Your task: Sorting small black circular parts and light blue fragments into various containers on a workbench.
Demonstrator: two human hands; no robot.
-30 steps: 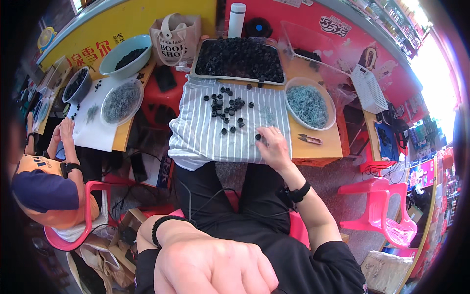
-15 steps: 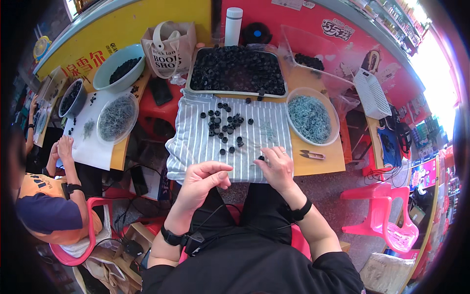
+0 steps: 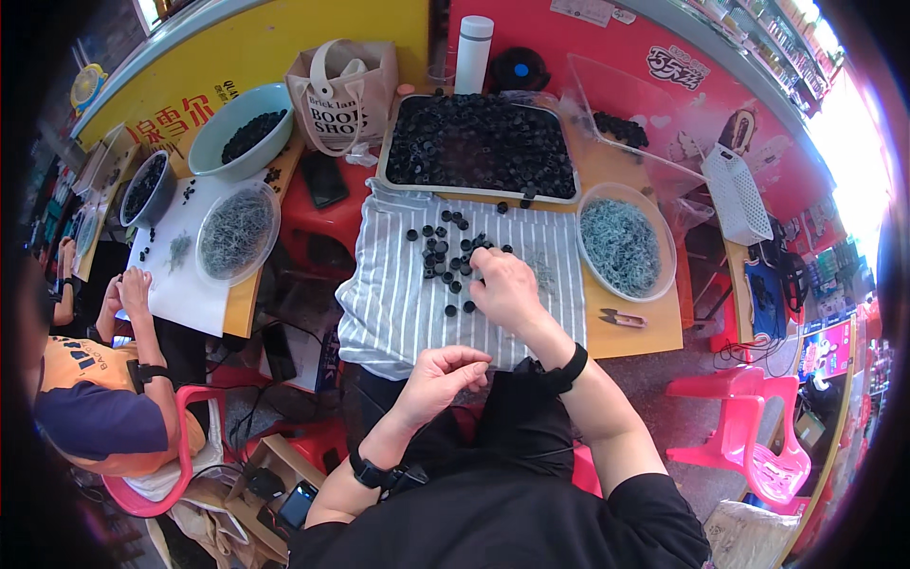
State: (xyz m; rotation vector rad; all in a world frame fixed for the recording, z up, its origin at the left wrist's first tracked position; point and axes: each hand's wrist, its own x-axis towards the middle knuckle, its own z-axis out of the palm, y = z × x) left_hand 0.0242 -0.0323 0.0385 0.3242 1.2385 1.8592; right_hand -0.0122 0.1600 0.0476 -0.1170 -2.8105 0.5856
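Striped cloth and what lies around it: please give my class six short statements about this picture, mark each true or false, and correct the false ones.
1. The right hand is at the small black pieces on the striped cloth. True.
2. The snips lie on the striped cloth. False: they lie on the wooden tabletop, right of the cloth.
3. The tray is empty. False: it holds a heap of black pieces.
4. A white bottle stands behind the tray. True.
5. The left hand is inside the tray. False: it is near the cloth's front edge.
6. Bluish-green strands fill a round tub right of the cloth. True.
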